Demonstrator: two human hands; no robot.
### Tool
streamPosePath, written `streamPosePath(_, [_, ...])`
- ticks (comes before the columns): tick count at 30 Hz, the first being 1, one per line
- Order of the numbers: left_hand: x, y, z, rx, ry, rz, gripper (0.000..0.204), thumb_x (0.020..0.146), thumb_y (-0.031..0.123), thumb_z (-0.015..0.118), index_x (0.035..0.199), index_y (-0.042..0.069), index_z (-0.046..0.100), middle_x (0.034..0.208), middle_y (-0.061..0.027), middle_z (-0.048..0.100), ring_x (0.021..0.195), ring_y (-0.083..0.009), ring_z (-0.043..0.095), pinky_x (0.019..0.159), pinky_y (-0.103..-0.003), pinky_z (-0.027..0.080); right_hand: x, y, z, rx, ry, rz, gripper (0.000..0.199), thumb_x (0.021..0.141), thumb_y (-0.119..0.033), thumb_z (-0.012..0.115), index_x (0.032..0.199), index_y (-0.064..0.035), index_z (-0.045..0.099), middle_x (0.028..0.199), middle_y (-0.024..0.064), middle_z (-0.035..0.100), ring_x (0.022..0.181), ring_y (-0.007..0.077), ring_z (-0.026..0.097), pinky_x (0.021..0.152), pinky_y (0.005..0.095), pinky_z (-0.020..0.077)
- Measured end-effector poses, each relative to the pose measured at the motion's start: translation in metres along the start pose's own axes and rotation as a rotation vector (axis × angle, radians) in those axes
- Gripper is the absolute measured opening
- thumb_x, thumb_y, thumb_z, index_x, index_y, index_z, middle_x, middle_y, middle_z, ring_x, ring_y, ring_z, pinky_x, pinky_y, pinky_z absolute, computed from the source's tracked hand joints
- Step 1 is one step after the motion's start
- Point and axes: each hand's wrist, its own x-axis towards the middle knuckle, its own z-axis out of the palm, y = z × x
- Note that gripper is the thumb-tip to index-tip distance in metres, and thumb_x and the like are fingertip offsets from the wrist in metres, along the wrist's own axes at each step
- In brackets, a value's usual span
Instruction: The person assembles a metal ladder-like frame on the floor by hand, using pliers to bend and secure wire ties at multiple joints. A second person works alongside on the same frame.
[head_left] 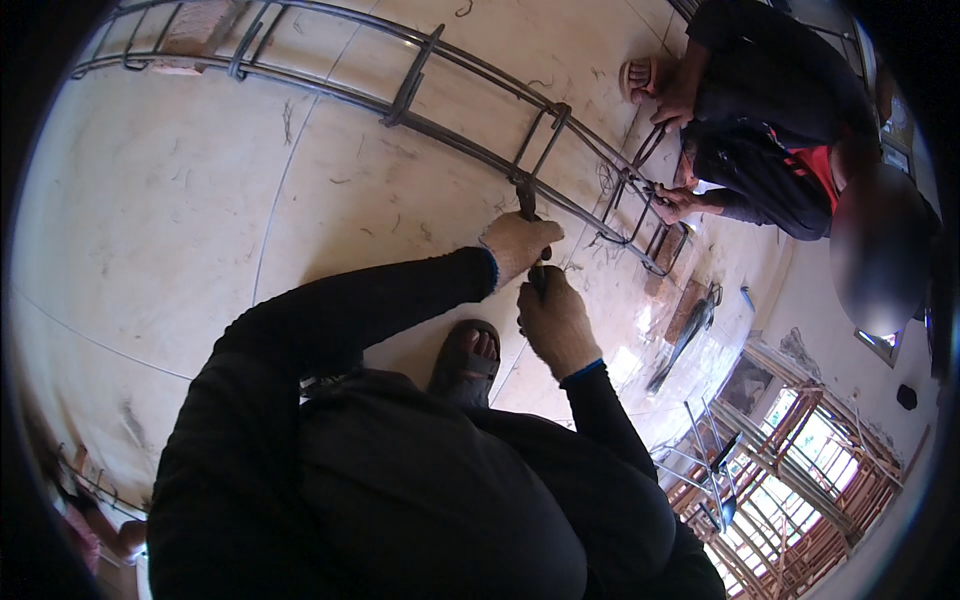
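My left hand point(520, 246), in a cream work glove with a blue cuff, is closed around a dark pincer-like tool point(526, 200). The tool's head meets the lower bars of a long steel rebar cage point(455, 143), beside one of its square stirrups point(540, 140). Just below, my right hand point(560, 325), gloved the same way, is closed on the tool's handle end point(541, 278). My fingers hide the middle of the tool, so its exact kind is unclear.
A co-worker point(770, 120) squats at the cage's right end, both hands on it. Bricks point(200, 35) prop the cage over pale floor tiles point(180, 190) strewn with wire scraps. A folding metal stand point(710, 465) and stacked poles point(790, 490) are at lower right.
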Motion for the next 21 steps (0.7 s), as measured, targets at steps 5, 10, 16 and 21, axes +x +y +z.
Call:
streamPosePath(5, [-0.018, 0.022, -0.016, -0.086, 0.005, -0.14, 0.064, 0.098, 0.062, 0.076, 0.098, -0.002, 0.075, 0.09, -0.0121, 0.073, 0.082, -0.022, 0.068, 0.075, -0.037, 0.054, 0.008, -0.008, 0.001, 0.483, -0.213, 0.165, 0.033, 0.113, -0.033, 0.063, 0.111, 0.0, 0.064, 0.085, 0.0144, 0.07, 0.071, 0.029, 0.072, 0.064, 0.0435, 0.0586])
streamPosePath(10, [-0.033, 0.017, -0.031, -0.145, -0.095, -0.189, 0.072, 0.099, 0.067, 0.076, 0.123, -0.001, 0.073, 0.108, -0.0081, 0.071, 0.095, -0.0175, 0.063, 0.086, -0.033, 0.05, 0.004, -0.013, -0.004, 1.207, -0.511, 0.344, 0.027, 0.118, -0.032, 0.055, 0.123, -0.0065, 0.062, 0.085, -0.0018, 0.056, 0.062, 0.0117, 0.052, 0.051, 0.0307, 0.0438])
streamPosePath(16, [-0.034, -0.009, -0.036, -0.477, -0.213, -0.109, 0.065, 0.109, 0.065, 0.067, 0.133, 0.005, 0.067, 0.119, -0.006, 0.068, 0.102, -0.0164, 0.062, 0.092, -0.034, 0.051, 0.009, 0.012, 0.006, 1.924, -0.979, 0.305, 0.022, 0.119, -0.029, 0.05, 0.131, -0.0107, 0.055, 0.085, -0.0064, 0.044, 0.064, 0.0081, 0.045, 0.054, 0.0302, 0.0407])
streamPosePath(21, [-0.026, 0.001, -0.029, -0.494, -0.067, -0.072, 0.061, 0.112, 0.061, 0.062, 0.134, 0.004, 0.068, 0.115, -0.0075, 0.07, 0.098, -0.0171, 0.065, 0.094, -0.036, 0.054, 0.016, 0.031, -0.002, 1.75, -0.934, 0.237, 0.044, 0.115, -0.025, 0.054, 0.154, -0.004, 0.05, 0.095, 0.0024, 0.057, 0.073, 0.0154, 0.059, 0.068, 0.0392, 0.0583])
